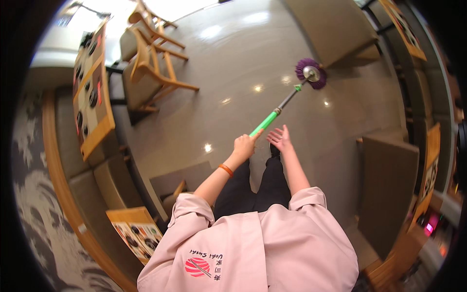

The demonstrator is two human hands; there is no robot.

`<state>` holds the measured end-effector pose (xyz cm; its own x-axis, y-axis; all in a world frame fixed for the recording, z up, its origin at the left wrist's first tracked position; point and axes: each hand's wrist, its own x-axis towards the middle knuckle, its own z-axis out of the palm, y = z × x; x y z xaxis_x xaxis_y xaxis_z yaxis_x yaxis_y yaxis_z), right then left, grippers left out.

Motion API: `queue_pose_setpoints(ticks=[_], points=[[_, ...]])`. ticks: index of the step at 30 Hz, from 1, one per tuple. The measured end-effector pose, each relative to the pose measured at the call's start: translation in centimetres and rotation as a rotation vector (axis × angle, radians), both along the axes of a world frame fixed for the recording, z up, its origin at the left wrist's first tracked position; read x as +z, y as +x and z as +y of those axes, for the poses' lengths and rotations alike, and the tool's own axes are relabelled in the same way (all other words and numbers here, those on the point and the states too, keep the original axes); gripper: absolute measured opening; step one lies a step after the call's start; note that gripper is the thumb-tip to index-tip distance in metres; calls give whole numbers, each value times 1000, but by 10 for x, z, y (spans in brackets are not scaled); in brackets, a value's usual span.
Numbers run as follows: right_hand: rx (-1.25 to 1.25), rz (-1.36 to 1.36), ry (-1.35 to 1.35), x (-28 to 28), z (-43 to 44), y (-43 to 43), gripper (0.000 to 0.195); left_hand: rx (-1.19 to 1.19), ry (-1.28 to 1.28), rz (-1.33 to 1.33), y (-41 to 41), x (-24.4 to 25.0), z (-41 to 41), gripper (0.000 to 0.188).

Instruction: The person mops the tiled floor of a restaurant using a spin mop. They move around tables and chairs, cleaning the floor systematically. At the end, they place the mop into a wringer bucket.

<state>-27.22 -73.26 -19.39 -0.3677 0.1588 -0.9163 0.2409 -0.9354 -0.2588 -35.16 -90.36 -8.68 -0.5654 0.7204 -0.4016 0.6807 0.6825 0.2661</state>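
Observation:
A spin mop with a green and grey handle runs up and to the right from my left hand, which is closed around the green part, with a finger lying along it. Its purple mop head, with a round metal-looking centre, rests on the shiny floor near the corner of an upholstered seat. My right hand is just right of the handle, off it, with fingers spread and nothing held. An orange band circles my left wrist.
Wooden chairs stand at the upper left beside a set table. Upholstered seats are at the upper right and lower right. Another set table and a bench line the left; more tables line the right.

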Motion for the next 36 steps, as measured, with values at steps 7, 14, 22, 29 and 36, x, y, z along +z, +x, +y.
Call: queue_pose_setpoints(ticks=[7,14,22,29,36], points=[[628,-57,279,-49,20,8,56,629,207,-469,106,94,-46,55],[724,-194,262,-35,-64,84,32,997,158,-473,247,145,-75,55],[1097,-247,163,35,-208,193,32,1416,-2,-516,376,242,-130,55],[1856,18,384,34,-296,275,48,2201,827,-643,542,191,-106,63],[2119,28,322,-74,-324,161,62,2003,1175,-722,407,132,-59,77]])
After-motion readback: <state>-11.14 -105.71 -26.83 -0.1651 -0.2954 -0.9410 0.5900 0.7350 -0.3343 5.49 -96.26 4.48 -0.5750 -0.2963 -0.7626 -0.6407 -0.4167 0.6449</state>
